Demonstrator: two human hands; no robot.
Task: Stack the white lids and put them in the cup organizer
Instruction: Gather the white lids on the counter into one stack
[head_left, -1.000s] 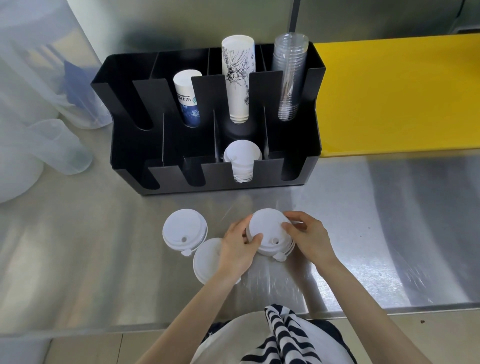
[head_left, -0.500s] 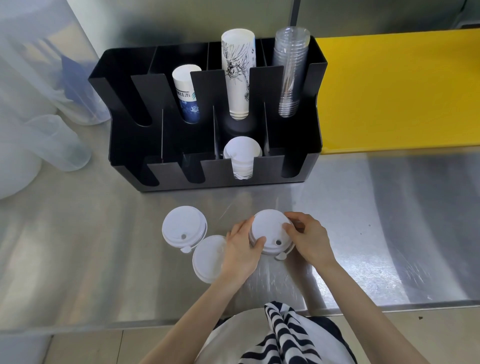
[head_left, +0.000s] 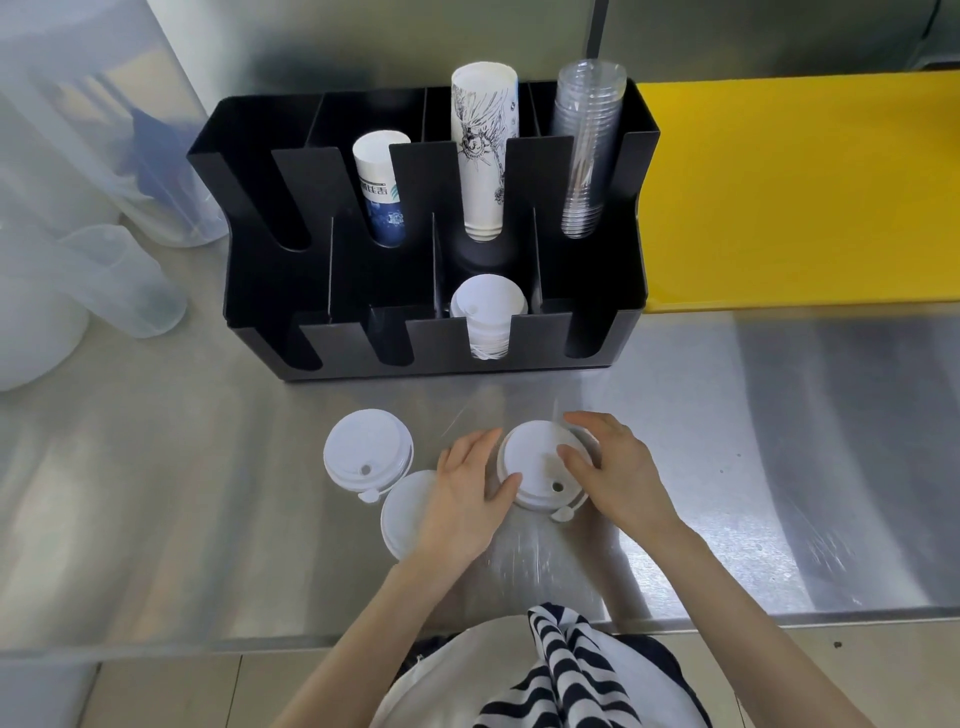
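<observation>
A small stack of white lids (head_left: 535, 467) rests on the steel counter, gripped from both sides by my left hand (head_left: 467, 493) and my right hand (head_left: 608, 467). Left of it lies another white lid (head_left: 366, 449) with its sip hole up. A third lid (head_left: 405, 514) lies partly under my left hand. The black cup organizer (head_left: 592, 332) stands behind, with a stack of white lids (head_left: 488, 317) in its third front slot.
The organizer's back row holds a blue-printed paper cup stack (head_left: 382, 187), a sketched white cup stack (head_left: 483, 150) and clear plastic cups (head_left: 587, 145). A yellow board (head_left: 800, 192) lies at the right. Clear jugs (head_left: 114, 280) stand at the left.
Both hands stay on the lid stack; my fingers have shifted slightly around its rim. The view has tilted a little, nothing else has moved.
</observation>
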